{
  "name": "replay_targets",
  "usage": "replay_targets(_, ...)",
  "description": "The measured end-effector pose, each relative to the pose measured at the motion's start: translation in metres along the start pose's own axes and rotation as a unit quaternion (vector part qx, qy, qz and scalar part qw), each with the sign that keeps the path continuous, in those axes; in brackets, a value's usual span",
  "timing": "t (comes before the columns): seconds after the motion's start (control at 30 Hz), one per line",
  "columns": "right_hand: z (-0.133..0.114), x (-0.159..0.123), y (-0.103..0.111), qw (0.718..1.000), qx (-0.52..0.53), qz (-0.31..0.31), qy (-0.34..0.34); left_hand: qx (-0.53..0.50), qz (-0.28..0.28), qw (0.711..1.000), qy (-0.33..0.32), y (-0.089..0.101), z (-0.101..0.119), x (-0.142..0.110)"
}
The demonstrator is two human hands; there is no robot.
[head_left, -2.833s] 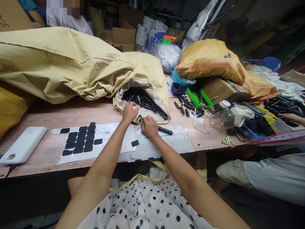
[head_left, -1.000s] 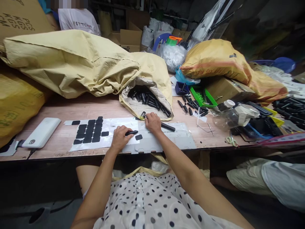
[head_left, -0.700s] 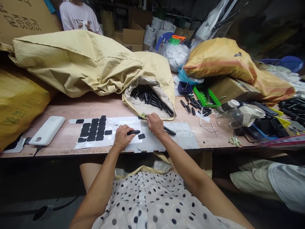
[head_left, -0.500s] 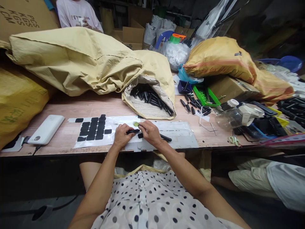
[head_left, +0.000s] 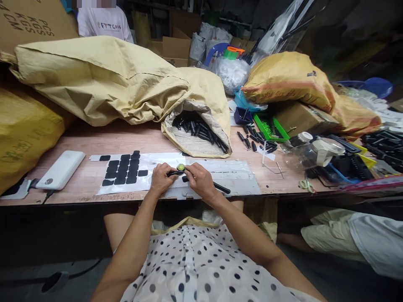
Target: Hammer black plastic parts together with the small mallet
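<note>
My left hand (head_left: 161, 179) is closed on a short black cylindrical part (head_left: 175, 173), held low over the work strip. Fingers pinched, my right hand (head_left: 199, 179) holds a small round green disc (head_left: 180, 167) against or just above that part; contact is hard to make out. Beneath the right hand lies a longer black rod (head_left: 222, 188), partly hidden by the hand and wrist. Left of my hands is a white sheet (head_left: 145, 161) bearing rows of black rounded patches (head_left: 122, 168). A grey-white board (head_left: 242, 178) extends to the right under the rod.
A large tan sack (head_left: 126, 79) opens towards me with black tubular parts (head_left: 201, 130) inside. A white power bank (head_left: 61, 170) lies left. To the right are a green tray (head_left: 270, 128), scissors (head_left: 307, 186) and a clear jug (head_left: 310, 155). A person (head_left: 105, 25) stands behind the sacks.
The green disc has come down slightly onto or near the black part, with my right hand shifting a little lower. My left hand stays nearly still. The person behind has changed posture.
</note>
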State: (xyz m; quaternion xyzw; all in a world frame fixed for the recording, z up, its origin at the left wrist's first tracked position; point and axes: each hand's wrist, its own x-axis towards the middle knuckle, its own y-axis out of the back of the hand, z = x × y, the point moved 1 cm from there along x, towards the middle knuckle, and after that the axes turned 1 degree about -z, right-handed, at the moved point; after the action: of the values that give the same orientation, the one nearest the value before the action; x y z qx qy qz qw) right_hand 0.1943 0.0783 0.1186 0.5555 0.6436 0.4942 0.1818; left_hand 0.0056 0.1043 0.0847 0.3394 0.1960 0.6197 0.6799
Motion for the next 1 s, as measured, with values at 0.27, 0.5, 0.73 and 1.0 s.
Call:
replay_targets(0.27,0.016,0.007,-0.002,0.999,-0.012,0.028,-0.025,0.004,-0.003,1.0,0.009,-0.001,-0.001,0.0)
replay_targets(0.5,0.062,0.055,0.001,0.988,-0.109,0.003,-0.11,0.026,-0.01,1.0,0.001,0.0,0.003,-0.001)
replay_targets(0.73,0.072,0.056,-0.015,0.979,-0.158,-0.02,-0.128,0.037,-0.009,0.999,-0.012,0.0,-0.001,0.001)
replay_targets(1.0,0.072,0.057,-0.016,0.978,-0.172,-0.027,-0.118,-0.113,-0.067,0.987,-0.093,0.019,0.031,-0.046)
